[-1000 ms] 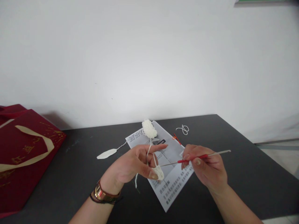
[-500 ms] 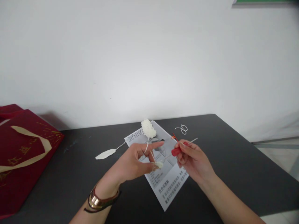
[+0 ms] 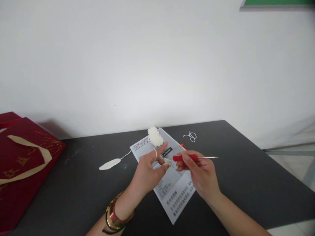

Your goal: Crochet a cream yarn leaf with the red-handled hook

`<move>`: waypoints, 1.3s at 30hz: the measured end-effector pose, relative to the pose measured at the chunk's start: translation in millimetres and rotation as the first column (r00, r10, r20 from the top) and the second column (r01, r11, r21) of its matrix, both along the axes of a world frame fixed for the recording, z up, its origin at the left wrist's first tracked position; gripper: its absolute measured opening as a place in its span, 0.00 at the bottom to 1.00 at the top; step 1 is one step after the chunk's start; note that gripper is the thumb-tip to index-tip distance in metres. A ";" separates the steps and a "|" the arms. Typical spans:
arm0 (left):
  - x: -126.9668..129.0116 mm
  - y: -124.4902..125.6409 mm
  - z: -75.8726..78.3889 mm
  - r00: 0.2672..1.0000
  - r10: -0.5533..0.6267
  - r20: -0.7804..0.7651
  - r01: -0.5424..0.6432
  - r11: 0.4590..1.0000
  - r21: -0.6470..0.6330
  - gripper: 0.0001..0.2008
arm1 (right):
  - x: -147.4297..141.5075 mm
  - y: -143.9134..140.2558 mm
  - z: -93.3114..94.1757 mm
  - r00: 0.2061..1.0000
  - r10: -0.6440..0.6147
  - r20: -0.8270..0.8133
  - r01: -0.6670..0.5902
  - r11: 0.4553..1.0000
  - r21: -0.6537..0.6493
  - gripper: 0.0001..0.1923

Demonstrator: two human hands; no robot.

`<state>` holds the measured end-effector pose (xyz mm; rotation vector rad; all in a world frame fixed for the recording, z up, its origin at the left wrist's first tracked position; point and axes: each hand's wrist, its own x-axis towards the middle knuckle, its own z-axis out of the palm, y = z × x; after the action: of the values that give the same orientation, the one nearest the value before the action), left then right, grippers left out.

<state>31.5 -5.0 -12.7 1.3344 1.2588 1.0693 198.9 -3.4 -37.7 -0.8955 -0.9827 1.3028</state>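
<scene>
You hold the small crocheted piece (image 3: pixel 168 162) of white yarn in your left hand (image 3: pixel 150 170), pinched between the thumb and a finger; it is above the printed sheet (image 3: pixel 172 203), not resting on it. I judge this piece very light, soft and easy to stretch, so a gentle pinch at its edge, close to the working stitches, should be enough; a hard pull could deform the loops. The yarn passes around your raised index finger, and the yarn ball (image 3: pixel 155 136) lies on the far part of the sheet.

Your right hand (image 3: pixel 199 168) is closed around the red handle of the crochet hook (image 3: pixel 185 158), thumb on top. The hook should be light and stiff, and its thin metal shaft probably smoother than the handle, so the handle is the better place to grip. The shaft points left and reaches the piece, but whether its tip is inside a stitch, I cannot tell.

Both forearms come from the near edge and lean inward, with the hands close together but apart.
</scene>
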 end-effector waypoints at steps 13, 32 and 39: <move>-1.6 2.1 4.2 0.809 0.004 0.587 0.182 0.949 -0.257 0.36 | 5.6 -9.2 -8.3 0.831 -0.302 0.468 -0.184 0.644 0.742 0.28; -32.2 4.7 12.0 0.765 -0.312 0.563 0.465 0.873 -0.149 0.34 | 7.5 2.5 4.1 0.975 0.144 -0.167 -0.085 0.944 0.320 0.04; -38.6 6.2 10.1 0.774 -0.361 0.521 0.520 0.831 -0.196 0.35 | 14.0 3.9 5.2 0.963 0.209 -0.170 -0.150 0.940 0.305 0.04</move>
<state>-7.1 1.3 -2.6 0.9659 0.6647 0.7288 212.9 0.5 -32.5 -0.4471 -1.0804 1.3301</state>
